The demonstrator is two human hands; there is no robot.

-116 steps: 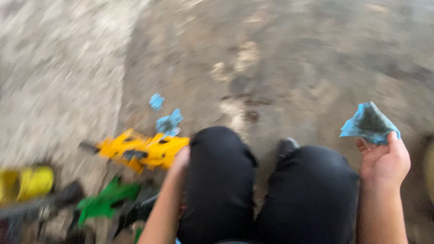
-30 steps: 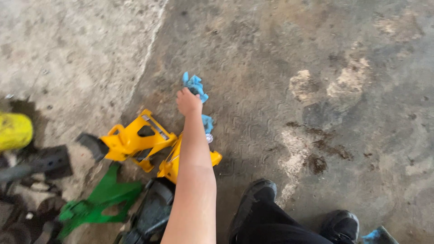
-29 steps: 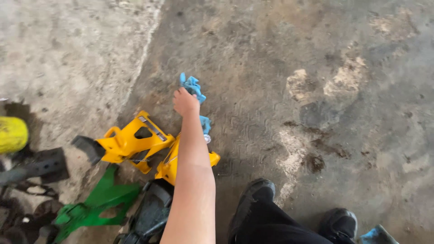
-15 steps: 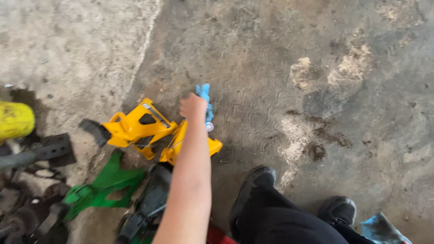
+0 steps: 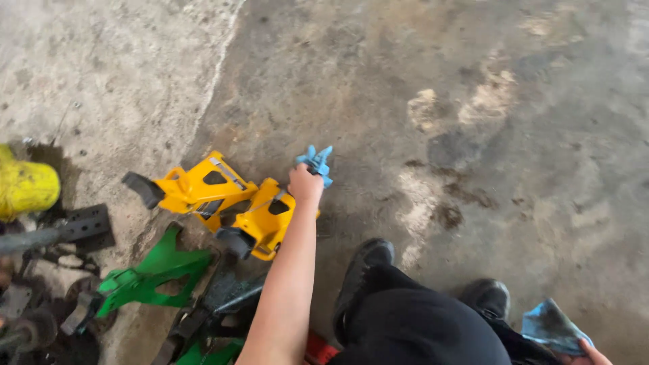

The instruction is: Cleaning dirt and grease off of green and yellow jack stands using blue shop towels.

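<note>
The left hand (image 5: 305, 185) is stretched out low over the stained concrete floor (image 5: 473, 101), its fingers closed around a small crumpled blue rag (image 5: 316, 162) whose frayed ends stick up above the knuckles. That rag is off the floor, held just beside the near edge of a yellow jack stand (image 5: 223, 203) lying on its side, with the forearm crossing over the stand's lower corner. The right hand (image 5: 589, 354) shows only at the bottom right corner of the frame, where its fingertips pinch a second blue rag (image 5: 551, 326), a folded, darker piece held near the person's right shoe (image 5: 488, 297). The left shoe (image 5: 365, 260) stands on the floor just right of the outstretched arm, and dark trousers (image 5: 412, 331) fill the bottom centre. Below the yellow stand lies a green jack stand (image 5: 149, 274), touching or nearly touching it, with black metal parts (image 5: 216, 304) beside that. At the far left edge sits a yellow cylinder (image 5: 27, 188) above a grey perforated steel bar (image 5: 81, 226).
</note>
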